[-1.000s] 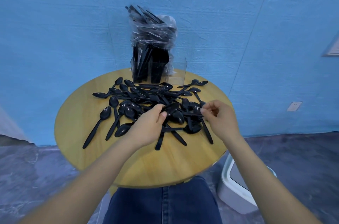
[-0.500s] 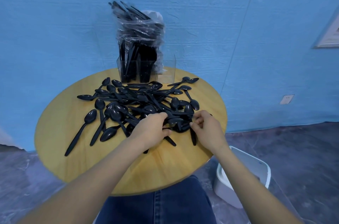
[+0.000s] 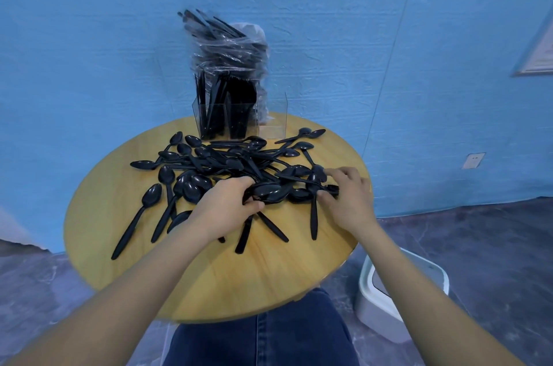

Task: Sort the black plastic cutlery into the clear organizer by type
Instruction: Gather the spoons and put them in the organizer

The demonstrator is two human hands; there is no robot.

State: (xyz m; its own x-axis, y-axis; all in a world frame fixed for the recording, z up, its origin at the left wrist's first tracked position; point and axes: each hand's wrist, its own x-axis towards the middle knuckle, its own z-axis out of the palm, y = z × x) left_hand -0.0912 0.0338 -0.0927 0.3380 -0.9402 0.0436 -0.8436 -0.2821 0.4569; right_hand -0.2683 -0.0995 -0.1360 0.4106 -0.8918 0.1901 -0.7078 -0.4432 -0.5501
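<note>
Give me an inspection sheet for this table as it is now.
Surface: round wooden table, bare at the near edge.
Job's things: spoons in a loose pile; organizer at the far edge, two compartments filled, the right one empty.
Clutter: bag of cutlery behind the organizer.
Hands: left hand and right hand both grip spoons in the pile.
Cables: nothing seen.
Surroundings: blue wall, white bin on the floor.

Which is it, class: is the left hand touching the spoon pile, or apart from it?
Touching. The head view shows the left hand with fingers curled around spoons at the near edge of the spoon pile.
</note>
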